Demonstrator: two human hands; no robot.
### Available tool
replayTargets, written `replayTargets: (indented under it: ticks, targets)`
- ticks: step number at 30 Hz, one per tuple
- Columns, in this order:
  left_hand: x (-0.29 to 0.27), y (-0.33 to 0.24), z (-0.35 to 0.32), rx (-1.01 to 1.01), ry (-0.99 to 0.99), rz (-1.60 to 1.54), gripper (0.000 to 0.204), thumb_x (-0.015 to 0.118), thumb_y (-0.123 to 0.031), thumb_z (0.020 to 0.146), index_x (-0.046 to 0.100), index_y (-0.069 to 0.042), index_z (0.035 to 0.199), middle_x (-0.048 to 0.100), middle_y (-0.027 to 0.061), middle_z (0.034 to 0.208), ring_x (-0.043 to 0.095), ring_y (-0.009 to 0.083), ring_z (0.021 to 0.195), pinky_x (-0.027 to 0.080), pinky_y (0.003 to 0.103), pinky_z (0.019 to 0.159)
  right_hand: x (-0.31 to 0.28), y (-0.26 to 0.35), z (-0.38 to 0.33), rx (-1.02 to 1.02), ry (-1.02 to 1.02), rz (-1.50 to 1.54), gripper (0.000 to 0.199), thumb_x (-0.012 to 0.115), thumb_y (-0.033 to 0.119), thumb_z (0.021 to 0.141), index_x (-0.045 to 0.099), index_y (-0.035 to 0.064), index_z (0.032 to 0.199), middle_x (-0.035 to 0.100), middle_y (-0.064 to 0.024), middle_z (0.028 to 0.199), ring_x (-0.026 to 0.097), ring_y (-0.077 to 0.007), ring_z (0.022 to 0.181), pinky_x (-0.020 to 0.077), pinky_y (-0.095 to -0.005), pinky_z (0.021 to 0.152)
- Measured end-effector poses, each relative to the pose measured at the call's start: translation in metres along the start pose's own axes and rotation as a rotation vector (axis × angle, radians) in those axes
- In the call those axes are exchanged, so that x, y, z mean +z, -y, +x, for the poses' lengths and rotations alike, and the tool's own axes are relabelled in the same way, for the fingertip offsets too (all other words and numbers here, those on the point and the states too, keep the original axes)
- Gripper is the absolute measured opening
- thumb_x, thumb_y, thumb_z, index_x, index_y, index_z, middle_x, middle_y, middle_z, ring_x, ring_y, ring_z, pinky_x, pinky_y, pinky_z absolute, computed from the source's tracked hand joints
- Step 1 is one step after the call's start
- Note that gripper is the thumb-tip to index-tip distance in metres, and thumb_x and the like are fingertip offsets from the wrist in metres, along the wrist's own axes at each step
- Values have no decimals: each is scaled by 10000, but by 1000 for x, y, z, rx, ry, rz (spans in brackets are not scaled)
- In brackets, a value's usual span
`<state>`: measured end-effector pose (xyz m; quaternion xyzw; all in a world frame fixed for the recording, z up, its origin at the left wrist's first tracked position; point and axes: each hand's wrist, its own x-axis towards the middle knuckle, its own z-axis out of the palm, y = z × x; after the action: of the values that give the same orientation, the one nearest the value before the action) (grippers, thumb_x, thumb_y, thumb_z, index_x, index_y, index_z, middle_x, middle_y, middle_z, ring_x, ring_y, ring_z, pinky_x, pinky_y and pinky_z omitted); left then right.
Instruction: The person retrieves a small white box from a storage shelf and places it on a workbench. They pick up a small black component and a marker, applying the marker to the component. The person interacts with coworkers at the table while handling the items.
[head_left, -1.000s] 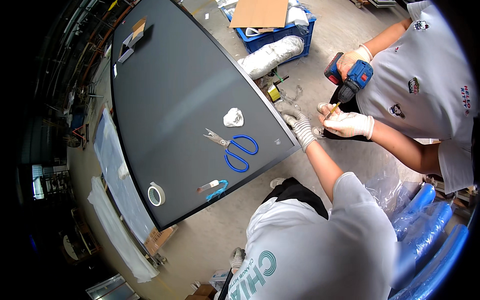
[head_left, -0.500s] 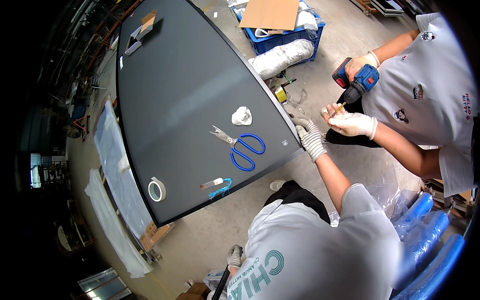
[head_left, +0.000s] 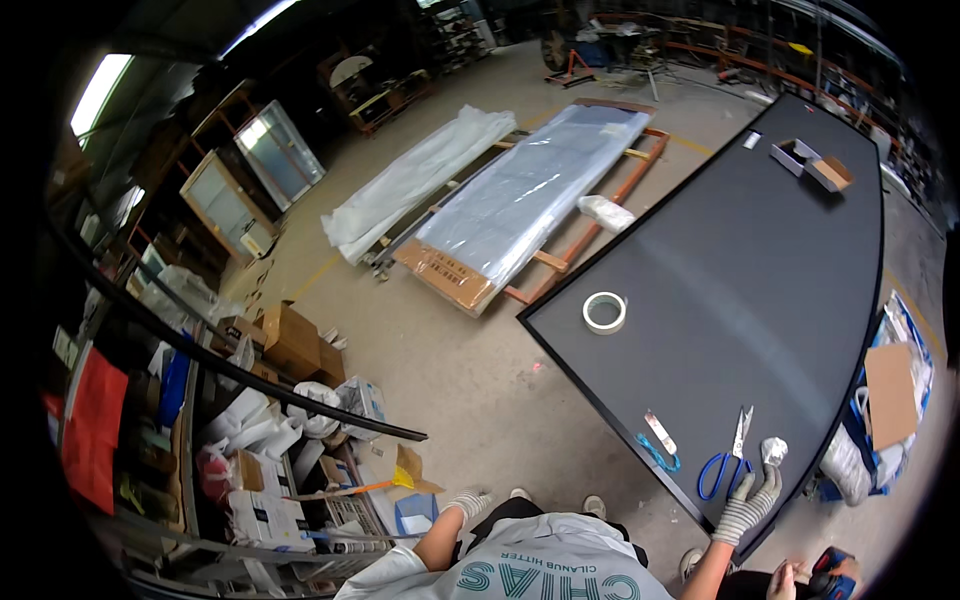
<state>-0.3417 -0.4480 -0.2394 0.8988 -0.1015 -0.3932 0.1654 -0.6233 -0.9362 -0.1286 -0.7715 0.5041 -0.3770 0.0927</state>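
My right hand (head_left: pixel 752 508), in a striped knit glove, rests on the near end of the large dark panel (head_left: pixel 690 300). Its fingers are stretched out, the tips at a crumpled white lump (head_left: pixel 773 451). Close to its thumb lie scissors with blue handles (head_left: pixel 715 475); whether they touch cannot be told. My left hand (head_left: pixel 468 504), also gloved, hangs low beside my body, its fingers seemingly extended and nothing visible in them. Up and left of it ends a long black strip (head_left: pixel 250 372), apart from the hand.
On the panel are a tape roll (head_left: pixel 604 314), a small tag with blue cord (head_left: pixel 660 433) and an opened box (head_left: pixel 815 165). Film-wrapped panels (head_left: pixel 540 190) lie beyond. Cluttered shelving (head_left: pixel 265 520) stands left. At lower right, another person's hand (head_left: pixel 786 580) is beside a blue drill (head_left: pixel 836 577).
My view has swung left, bringing the shelving and wrapped panels in. My right hand has gone from the panel's edge onto its top, by the white lump. The black strip now appears apart from my left hand.
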Motion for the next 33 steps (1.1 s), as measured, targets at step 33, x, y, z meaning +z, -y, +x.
replayTargets:
  ticks: [33]
  targets:
    - [-317, 288, 200, -277, -514, -667, 583, 557, -476, 806, 576, -20, 1170, 628, 236, 1063, 591, 374, 1027, 452, 402, 889, 400, 671, -123, -740, 1119, 429, 275, 591, 185, 847, 626, -6, 1041, 595, -191, 1040, 573, -340, 973, 458, -408, 877]
